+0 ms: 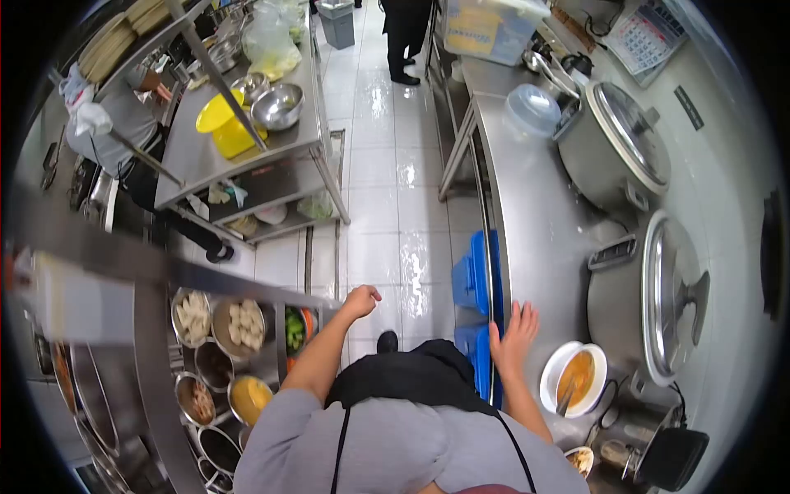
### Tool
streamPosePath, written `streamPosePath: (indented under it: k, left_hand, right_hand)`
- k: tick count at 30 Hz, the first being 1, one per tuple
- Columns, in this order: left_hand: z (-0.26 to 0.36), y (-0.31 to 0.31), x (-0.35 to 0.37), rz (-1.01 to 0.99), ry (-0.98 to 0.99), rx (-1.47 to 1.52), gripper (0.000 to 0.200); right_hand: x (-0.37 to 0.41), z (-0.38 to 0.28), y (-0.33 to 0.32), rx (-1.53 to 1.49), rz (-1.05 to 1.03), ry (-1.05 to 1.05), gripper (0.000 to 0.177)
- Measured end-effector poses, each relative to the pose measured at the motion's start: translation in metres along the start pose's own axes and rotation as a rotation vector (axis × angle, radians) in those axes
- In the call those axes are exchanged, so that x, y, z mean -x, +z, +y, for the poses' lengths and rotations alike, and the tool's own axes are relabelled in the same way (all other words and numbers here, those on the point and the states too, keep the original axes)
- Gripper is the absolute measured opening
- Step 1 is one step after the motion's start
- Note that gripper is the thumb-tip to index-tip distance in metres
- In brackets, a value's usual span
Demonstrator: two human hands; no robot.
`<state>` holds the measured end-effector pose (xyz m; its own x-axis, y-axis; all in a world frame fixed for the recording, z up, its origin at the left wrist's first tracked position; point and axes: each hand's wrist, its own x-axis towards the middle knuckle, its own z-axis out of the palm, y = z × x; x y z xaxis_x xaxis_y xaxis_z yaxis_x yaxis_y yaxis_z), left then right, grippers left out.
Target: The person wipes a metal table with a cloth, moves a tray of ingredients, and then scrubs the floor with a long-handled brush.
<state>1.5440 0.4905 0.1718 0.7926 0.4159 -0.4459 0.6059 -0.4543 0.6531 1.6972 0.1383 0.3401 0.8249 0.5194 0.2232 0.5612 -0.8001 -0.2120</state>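
My left hand (360, 302) hangs over the tiled floor beside the shelf of food pots, its fingers curled in with nothing showing in them. Along the edge of the steel counter (539, 247), my right hand (516, 333) rests with fingers spread, holding nothing. Close to its right is a white bowl (550, 387) of orange-yellow liquid, with a spoon (565, 401) dipped in it. Two large rice cookers, a nearer one (613, 288) and a farther one (580, 156), stand along the wall with their lids on.
Blue bins (471, 276) sit under the counter edge. To the left are pots of ingredients, including a pot of yellow food (257, 397). A steel table (193, 160) holds a yellow colander (216, 115) and metal bowls. One person (403, 37) stands in the aisle, another (123, 123) at left.
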Motion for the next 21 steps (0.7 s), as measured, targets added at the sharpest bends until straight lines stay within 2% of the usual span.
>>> streamPosePath:
  k: [3,6,8,12,15,18,21]
  left_hand:
    - [0.044,-0.057,-0.055,0.057,-0.056,0.263,0.025]
    - [0.043,-0.076,-0.115,0.069,-0.025,0.353,0.025]
    - [0.043,-0.083,-0.142,0.100,-0.012,0.348,0.030]
    - [0.051,-0.128,-0.171,-0.017,-0.041,0.213,0.033]
    - [0.069,-0.172,-0.177,-0.054,-0.128,0.265,0.033]
    - [0.073,-0.206,-0.199,0.073,-0.097,0.313,0.032]
    - [0.090,-0.243,-0.219,0.230,-0.109,0.494,0.031]
  right_hand:
    - [-0.022,-0.001,-0.001,-0.009,0.012,0.080,0.046]
    - [-0.071,0.001,-0.002,-0.154,-0.050,0.175,0.031]
    - [-0.123,-0.011,0.002,-0.234,0.047,0.062,0.027]
    - [-0.262,-0.044,0.043,-0.478,0.182,-0.139,0.013]
    - [-0.381,-0.087,0.096,-0.642,0.063,-0.255,0.006]
    - [-0.490,-0.165,0.125,-0.813,-0.030,-0.457,0.009]
    - [-0.573,-0.244,0.155,-0.791,-0.190,-0.699,0.020]
